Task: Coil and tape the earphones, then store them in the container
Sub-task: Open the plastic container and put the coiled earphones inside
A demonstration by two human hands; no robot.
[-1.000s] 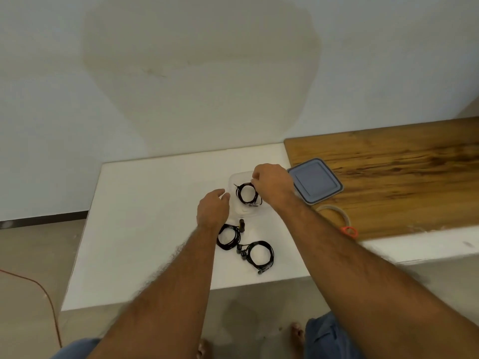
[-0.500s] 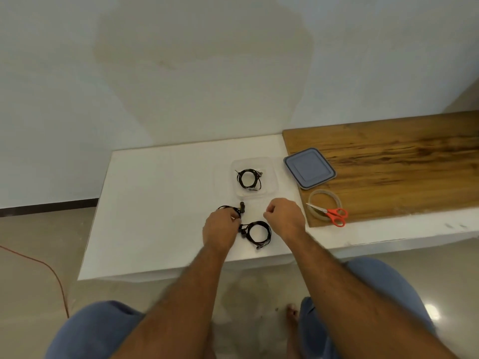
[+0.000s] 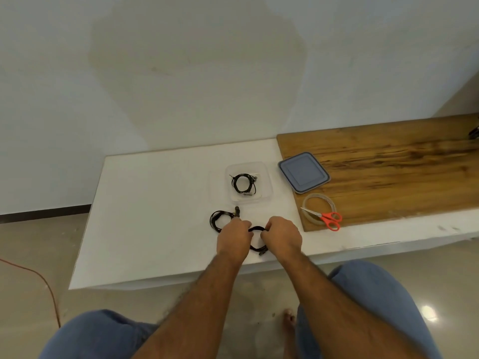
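Note:
A clear plastic container (image 3: 267,169) sits on the white table and holds one coiled black earphone (image 3: 243,183). A second black coil (image 3: 219,219) lies on the table just left of my left hand. My left hand (image 3: 234,238) and my right hand (image 3: 282,235) both pinch a third black earphone coil (image 3: 257,246) near the table's front edge. A clear tape roll (image 3: 320,208) lies on the wooden board with orange-handled scissors (image 3: 328,220) across it. The grey-blue lid (image 3: 303,172) rests at the board's left end.
The white table (image 3: 155,216) ends just below my hands. A wooden board (image 3: 388,161) covers the right side. A plain wall stands behind. An orange cable (image 3: 39,278) runs over the floor at the left. My knees in blue cloth and a bare foot show below.
My hands left the container, where one coil stays, and came back to the front edge. Both now grip the nearest coil. The camera tilted down.

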